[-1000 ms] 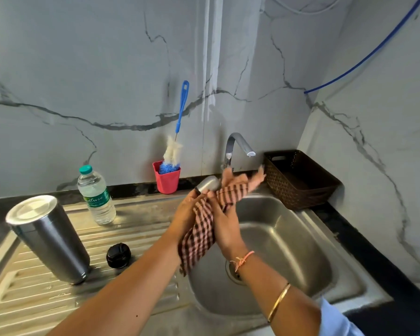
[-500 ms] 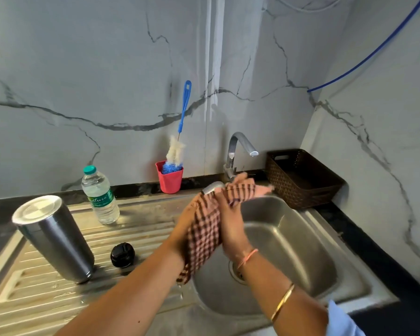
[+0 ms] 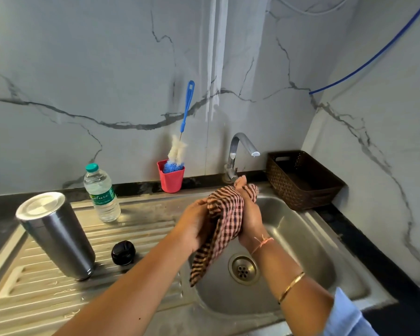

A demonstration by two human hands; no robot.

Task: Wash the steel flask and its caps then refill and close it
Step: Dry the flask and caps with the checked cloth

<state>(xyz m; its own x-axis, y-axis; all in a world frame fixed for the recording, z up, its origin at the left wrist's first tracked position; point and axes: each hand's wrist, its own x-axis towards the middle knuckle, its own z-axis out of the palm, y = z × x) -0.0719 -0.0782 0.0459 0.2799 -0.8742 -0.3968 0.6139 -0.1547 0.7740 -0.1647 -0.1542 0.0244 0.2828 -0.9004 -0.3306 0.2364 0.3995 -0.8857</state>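
Note:
The steel flask (image 3: 56, 236) stands upside down on the ribbed draining board at the left, tilted a little. A black inner cap (image 3: 123, 252) lies on the board just right of it. Above the sink bowl, my left hand (image 3: 194, 226) and my right hand (image 3: 251, 219) grip a brown checked cloth (image 3: 226, 214) bunched between them. The cloth's loose end hangs down toward the drain. Whatever the cloth is wrapped round is hidden.
A small water bottle (image 3: 102, 194) stands behind the flask. A red cup (image 3: 171, 179) with a blue-handled bottle brush (image 3: 180, 146) sits by the wall. The tap (image 3: 240, 151) is off, with a brown basket (image 3: 303, 178) to its right. The steel sink (image 3: 301, 243) shows its drain (image 3: 243, 269).
A steel cap showed at the top of the cloth a second ago; the cloth now covers it. Both hands have turned and shifted slightly with the cloth over the sink.

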